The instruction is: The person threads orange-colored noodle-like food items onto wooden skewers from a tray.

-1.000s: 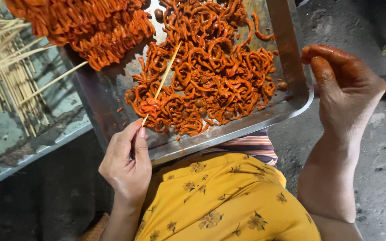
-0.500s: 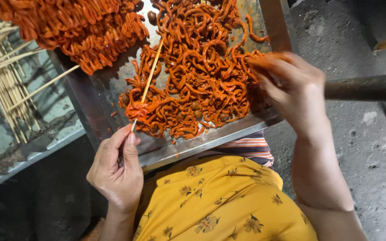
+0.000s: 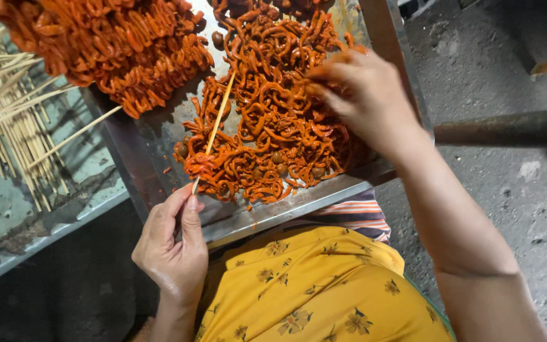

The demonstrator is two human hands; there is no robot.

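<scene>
Far left there's a bundle of bare bamboo sticks lying on a worn, stained surface, a few of them poking out under the big heap of finished orange skewers at the top. Next over, the left hand sits at the near edge of the metal tray, thumb and fingers pinched shut on the bottom end of a thin skewer. The stick runs up and slightly right from the fingertips, tilted, with a clump of orange strips already threaded on its lower part just above the grip, and its bare tip pointing into the pile. The loose pile of orange, sauce-coated strips fills the middle of the tray, with a few dark round bits mixed in. Bare metal shows between the two heaps, so that's about the only open room; the tray's near rim is right against the person's lap in a yellow flowered dress. On the right, the right hand is down on the pile, fingers curled into the strips, though I can't tell what exactly it's got. Beyond it there's a dark pipe and rough grey concrete floor.
</scene>
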